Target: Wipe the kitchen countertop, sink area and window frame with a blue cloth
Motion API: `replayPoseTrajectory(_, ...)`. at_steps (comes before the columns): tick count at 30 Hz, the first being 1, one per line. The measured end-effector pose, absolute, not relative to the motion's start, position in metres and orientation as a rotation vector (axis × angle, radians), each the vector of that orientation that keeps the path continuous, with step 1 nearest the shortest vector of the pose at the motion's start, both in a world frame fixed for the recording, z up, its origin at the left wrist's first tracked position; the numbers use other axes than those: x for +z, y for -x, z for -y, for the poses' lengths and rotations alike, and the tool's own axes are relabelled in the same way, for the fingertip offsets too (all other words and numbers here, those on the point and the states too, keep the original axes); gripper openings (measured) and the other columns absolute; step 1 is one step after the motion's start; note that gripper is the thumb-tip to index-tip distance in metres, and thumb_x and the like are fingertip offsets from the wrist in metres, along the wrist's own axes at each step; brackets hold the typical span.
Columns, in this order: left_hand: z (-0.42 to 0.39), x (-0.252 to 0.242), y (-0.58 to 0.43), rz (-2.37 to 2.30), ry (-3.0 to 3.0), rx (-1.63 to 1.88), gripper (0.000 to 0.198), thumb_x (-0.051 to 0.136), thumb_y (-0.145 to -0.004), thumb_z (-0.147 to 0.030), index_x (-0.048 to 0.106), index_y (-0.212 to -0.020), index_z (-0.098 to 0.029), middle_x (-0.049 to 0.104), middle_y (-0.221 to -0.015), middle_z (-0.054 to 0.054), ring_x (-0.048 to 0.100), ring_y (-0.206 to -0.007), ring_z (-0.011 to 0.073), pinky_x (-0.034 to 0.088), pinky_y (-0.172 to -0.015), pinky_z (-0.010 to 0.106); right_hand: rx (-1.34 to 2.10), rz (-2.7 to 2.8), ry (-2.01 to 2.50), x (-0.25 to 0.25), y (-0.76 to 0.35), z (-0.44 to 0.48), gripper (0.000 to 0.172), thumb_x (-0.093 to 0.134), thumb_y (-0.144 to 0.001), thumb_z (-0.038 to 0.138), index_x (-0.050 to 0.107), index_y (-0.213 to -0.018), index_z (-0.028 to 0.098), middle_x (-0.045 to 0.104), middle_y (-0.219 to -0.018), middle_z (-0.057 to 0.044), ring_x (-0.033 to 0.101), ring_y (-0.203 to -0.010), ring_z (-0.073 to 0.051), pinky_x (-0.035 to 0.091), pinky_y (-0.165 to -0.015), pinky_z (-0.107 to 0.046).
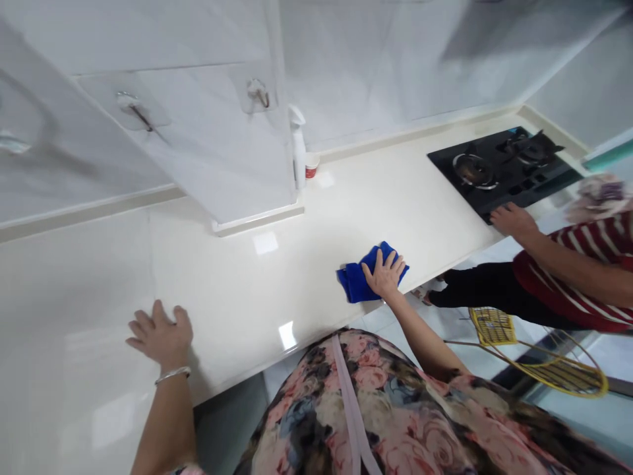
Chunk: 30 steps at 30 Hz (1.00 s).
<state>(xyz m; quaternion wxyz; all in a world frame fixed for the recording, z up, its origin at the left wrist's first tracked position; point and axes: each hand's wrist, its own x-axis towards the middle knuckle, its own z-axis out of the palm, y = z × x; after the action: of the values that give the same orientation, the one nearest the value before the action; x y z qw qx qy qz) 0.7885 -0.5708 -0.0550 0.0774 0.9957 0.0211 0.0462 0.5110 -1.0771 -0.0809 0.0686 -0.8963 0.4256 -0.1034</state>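
My right hand lies flat with spread fingers on a folded blue cloth, pressing it against the cream countertop near the front edge. Part of the cloth shows past the fingertips and to the left of the palm. Off to the left, my left hand is over the counter with its fingers apart and nothing in it. I cannot tell whether its palm touches the surface. A bracelet circles that wrist.
A white spray bottle and a small red-and-white cup stand beside the wall pillar. To the right is a black gas hob. Another person's hand rests by its front edge. Below stands a yellow chair.
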Motion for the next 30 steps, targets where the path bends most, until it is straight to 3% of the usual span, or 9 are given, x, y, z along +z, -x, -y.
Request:
replayPoseTrajectory(4,0.579,-0.046,-0.780,-0.129,-2.882,0.192,0.071,0.036,-0.104,-0.055,0.045,-0.161,-0.014,0.030,-0.173,0.026,0.024,-0.161,0.0461,0.017,-0.128,0.071,-0.346,-1.138,2.807,-0.082,-0.558,1.032,0.077,0.040,-0.105,0.045,0.038,-0.158,-0.012,0.026,-0.166,-0.042,0.011,-0.159,-0.058,0.019,-0.118,-0.085)
replayPoseTrajectory(11,0.574,-0.054,-0.778,-0.144,-2.870,0.205,0.068,0.038,-0.105,-0.053,0.046,-0.161,-0.015,0.029,-0.174,0.024,0.020,-0.163,0.0430,0.014,-0.130,0.069,-0.204,-0.592,2.859,-0.071,-0.663,0.970,0.081,0.047,-0.103,0.044,0.032,-0.163,-0.008,0.017,-0.173,-0.035,0.003,-0.160,-0.055,0.012,-0.123,-0.082)
replayPoseTrajectory(17,0.572,-0.054,-0.777,-0.141,-2.854,0.209,0.066,0.040,-0.105,-0.050,0.047,-0.161,-0.016,0.029,-0.174,0.023,0.019,-0.164,0.0422,0.013,-0.130,0.070,-0.132,-0.221,2.831,-0.060,-0.750,0.893,0.082,0.054,-0.101,0.040,0.032,-0.163,-0.009,0.016,-0.173,-0.035,0.002,-0.162,-0.053,0.006,-0.128,-0.074)
replayPoseTrajectory(20,0.572,-0.050,-0.777,-0.160,-2.831,0.150,0.067,0.041,-0.104,-0.051,0.046,-0.161,-0.016,0.027,-0.175,0.023,0.018,-0.164,0.0425,0.012,-0.130,0.069,-0.089,0.043,2.792,-0.058,-0.742,0.835,0.084,0.059,-0.100,0.044,0.033,-0.164,-0.003,0.016,-0.175,-0.031,0.002,-0.163,-0.049,0.005,-0.130,-0.072)
replayPoseTrajectory(24,0.571,-0.045,-0.779,-0.170,-2.820,0.110,0.068,0.039,-0.104,-0.051,0.046,-0.162,-0.015,0.025,-0.175,0.024,0.016,-0.164,0.0426,0.010,-0.130,0.069,-0.030,0.372,2.701,-0.057,-0.694,0.787,0.082,0.065,-0.098,0.056,0.041,-0.166,0.015,0.010,-0.179,-0.021,0.002,-0.164,-0.047,0.005,-0.131,-0.069)
replayPoseTrajectory(30,0.566,-0.043,-0.784,-0.086,-2.860,0.064,0.074,0.030,-0.105,-0.056,0.041,-0.163,-0.011,0.024,-0.174,0.028,0.018,-0.162,0.0487,0.013,-0.127,0.076,-0.058,0.383,2.703,-0.062,-0.631,0.825,0.063,0.065,-0.101,0.053,0.055,-0.157,0.028,0.016,-0.180,-0.012,0.005,-0.166,-0.042,0.012,-0.133,-0.064)
